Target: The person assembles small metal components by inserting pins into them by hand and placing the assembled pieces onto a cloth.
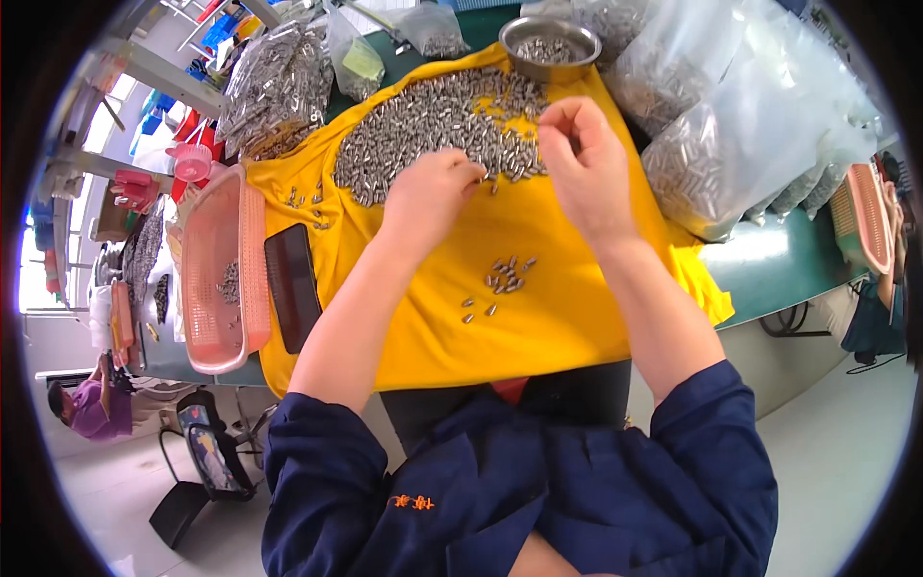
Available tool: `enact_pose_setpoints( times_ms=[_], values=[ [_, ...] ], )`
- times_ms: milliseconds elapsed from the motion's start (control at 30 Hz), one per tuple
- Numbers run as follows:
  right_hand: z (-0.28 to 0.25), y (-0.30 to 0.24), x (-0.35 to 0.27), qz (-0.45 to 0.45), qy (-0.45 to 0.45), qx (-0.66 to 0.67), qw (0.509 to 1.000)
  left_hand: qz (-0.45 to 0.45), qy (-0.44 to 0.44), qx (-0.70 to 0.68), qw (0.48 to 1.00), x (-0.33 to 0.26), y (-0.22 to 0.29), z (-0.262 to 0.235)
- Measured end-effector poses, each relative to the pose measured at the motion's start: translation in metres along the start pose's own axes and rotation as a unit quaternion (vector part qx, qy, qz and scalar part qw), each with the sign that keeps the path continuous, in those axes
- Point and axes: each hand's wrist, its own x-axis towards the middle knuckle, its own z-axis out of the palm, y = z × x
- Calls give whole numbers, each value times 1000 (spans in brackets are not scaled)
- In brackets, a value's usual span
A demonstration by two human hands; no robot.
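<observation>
A broad heap of small shiny metal pieces (423, 120) covers the far part of a yellow cloth (404, 337). At the heap's near edge, my left hand (433, 197) is closed, its fingers curled in a pinch; whatever they hold is hidden. My right hand (588, 173) is over the heap's right edge, thumb and index finger brought together. Nothing can be made out between those fingertips. Nearer to me, several loose metal pieces (505, 279) lie in a small cluster on the cloth between my forearms.
A metal bowl (550, 48) of similar pieces stands at the far right of the heap. Left of the cloth are a black phone (293, 287) and a pink basket (255, 260). Bulging clear bags (702, 163) crowd the right side; another bag (279, 82) sits far left.
</observation>
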Motion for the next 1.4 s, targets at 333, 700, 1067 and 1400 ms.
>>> enact_pose_setpoints(
  times_ms=[333, 700, 1067, 1400],
  values=[
    [1, 2, -11, 38, -29, -28, 998, -38, -118, 51, 991, 7, 0, 1],
    [4, 2, -11, 32, -92, -44, 994, -219, 2, -467, 857, -22, 4, -13],
    [14, 3, -21, 63, -269, -67, 959, -256, -6, -655, 711, -29, 4, 0],
    [15, 1, -23, 77, -274, -87, 954, -241, -13, -656, 715, -32, 6, -1]
  ],
)
